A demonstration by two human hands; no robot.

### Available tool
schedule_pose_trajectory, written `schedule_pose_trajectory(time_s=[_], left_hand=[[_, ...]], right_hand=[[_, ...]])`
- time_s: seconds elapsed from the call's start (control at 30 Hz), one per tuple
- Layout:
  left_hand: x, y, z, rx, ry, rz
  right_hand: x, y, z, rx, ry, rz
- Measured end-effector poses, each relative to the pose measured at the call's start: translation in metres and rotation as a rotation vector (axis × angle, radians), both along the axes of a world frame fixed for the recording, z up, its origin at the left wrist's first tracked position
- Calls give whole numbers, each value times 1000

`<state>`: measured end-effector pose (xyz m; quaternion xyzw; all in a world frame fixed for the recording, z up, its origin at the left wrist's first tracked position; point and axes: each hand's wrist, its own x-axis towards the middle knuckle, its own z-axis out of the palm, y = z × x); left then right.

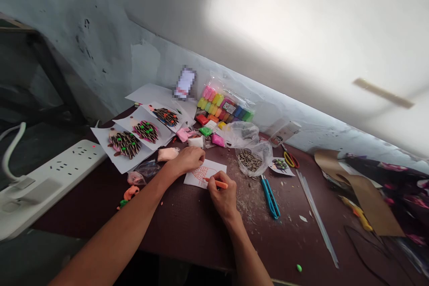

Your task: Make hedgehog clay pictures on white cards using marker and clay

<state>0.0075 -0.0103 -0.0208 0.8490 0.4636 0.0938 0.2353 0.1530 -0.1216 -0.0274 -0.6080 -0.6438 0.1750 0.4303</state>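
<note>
Our right hand pinches an orange pen between thumb and fingers, closed firmly around its barrel, with the tip at the right part of the drawing. That drawing, a rounded outline filled with scale-like orange marks, is on a small white paper lying flat on the dark red-brown table in front of us. Our left hand rests at the paper's upper left edge, fingers curled under; we cannot tell whether anything is inside them.

Just left of that hand lies a peach clay packet, and beyond it we have a white packet and a green packet. Farther left, spiky clay figures sit on white sheets, the nearest one dotted with green. Behind the packets, a clear pack of coloured clay leans near the wall.

To the right of the paper, a clear plastic bag holds striped seeds, with a blue utility knife just below. Scissors with red and yellow handles lie beyond a small decorated card, and translucent sticks stretch toward our side of the table.
</note>
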Motion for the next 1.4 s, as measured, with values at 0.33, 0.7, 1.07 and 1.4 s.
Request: schedule_pose_trajectory(time_s=[0.33, 0.7, 1.07, 1.4], left_hand=[[0, 0, 0, -9, 7, 2], [0, 1, -4, 13, -24, 11], [0, -1, 0, 1, -12, 16], [0, 1, -3, 8, -7, -2]], right_hand=[[1, 0, 0, -11, -10, -8], [0, 0, 2, -25, -15, -8], [-1, -2, 3, -59, 60, 25], [17, 4, 0, -20, 50, -122]])
